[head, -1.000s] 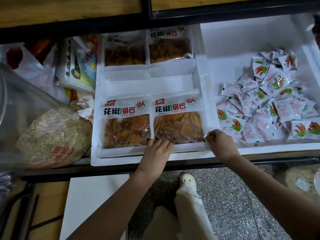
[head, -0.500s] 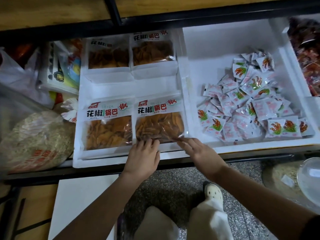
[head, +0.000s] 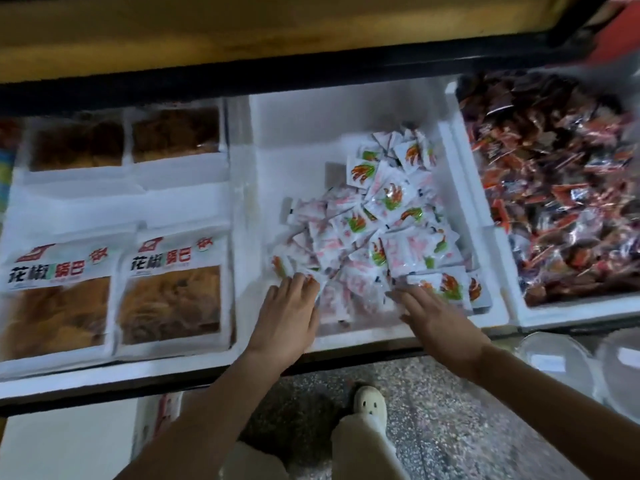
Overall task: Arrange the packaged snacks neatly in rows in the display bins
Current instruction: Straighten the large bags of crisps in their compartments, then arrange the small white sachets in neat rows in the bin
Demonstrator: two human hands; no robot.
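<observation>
A loose heap of small white snack packets [head: 381, 230] with red and green prints lies in the middle white foam bin [head: 346, 133]. My left hand [head: 287, 317] rests with straight fingers on the heap's near left edge. My right hand [head: 436, 320] lies flat with spread fingers on the heap's near right side. Neither hand grips a packet. In the left foam bin [head: 239, 271], large bags of orange crisps [head: 173, 282] lie flat in two rows of two.
A third foam bin [head: 485, 209] at the right is full of red and dark wrapped snacks. Clear round lids [head: 554, 358] sit low at the right. A dark shelf rail runs along the back. My shoe [head: 370, 405] stands on speckled floor below.
Both hands have left the front right crisp bag and moved right, into the middle bin, onto the small packets. The view has shifted right with them.
</observation>
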